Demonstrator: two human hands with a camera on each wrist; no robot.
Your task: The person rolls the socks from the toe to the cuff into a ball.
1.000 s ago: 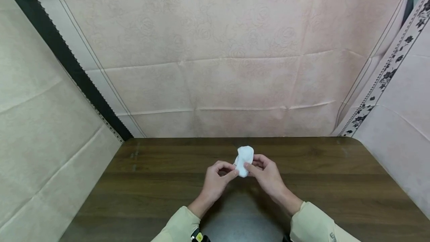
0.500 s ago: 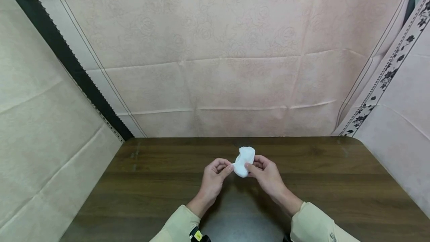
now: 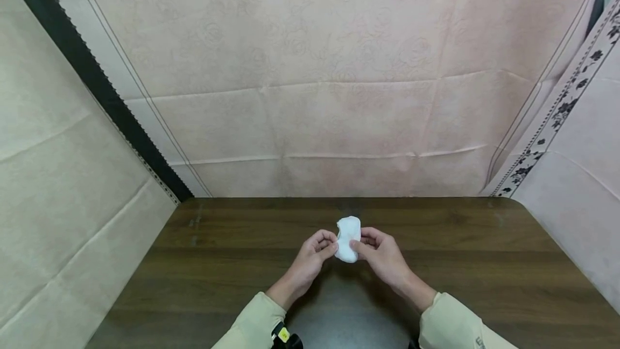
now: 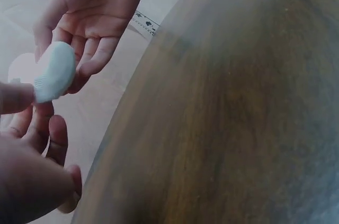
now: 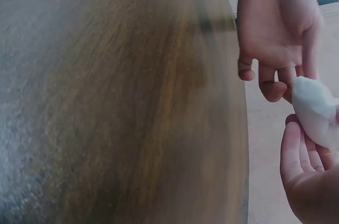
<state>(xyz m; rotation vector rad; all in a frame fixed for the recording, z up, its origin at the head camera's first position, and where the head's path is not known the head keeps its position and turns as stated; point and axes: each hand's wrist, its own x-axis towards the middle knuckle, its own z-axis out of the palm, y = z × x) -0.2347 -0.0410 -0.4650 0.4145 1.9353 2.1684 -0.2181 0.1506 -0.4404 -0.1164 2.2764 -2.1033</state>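
Above the table, both hands hold a small white soft bundle [image 3: 347, 238], rounded at its ends and narrower in the middle. My left hand [image 3: 309, 257] pinches its left edge between thumb and fingers. Thumb and fingers of my right hand [image 3: 382, 257] grip its right side. In the left wrist view, the bundle [image 4: 55, 73] shows fine ribbing near the left thumb, and a notch at its middle. Partly cut off in the right wrist view, the bundle [image 5: 312, 105] looks smooth and puffy. Whether it is folded fabric I cannot tell for sure.
A dark brown wooden table [image 3: 232, 284] lies under the hands, its far edge just beyond them. Pale patterned cloth [image 3: 310, 123] hangs behind it, with more cloth sheets at the left [image 3: 72, 203] and right [image 3: 581, 187].
The left hand drew a thin bit of the bundle's edge out leftward half a second ago; that bit is back in now. The bundle has shifted slightly left and nearer, both hands still on it.
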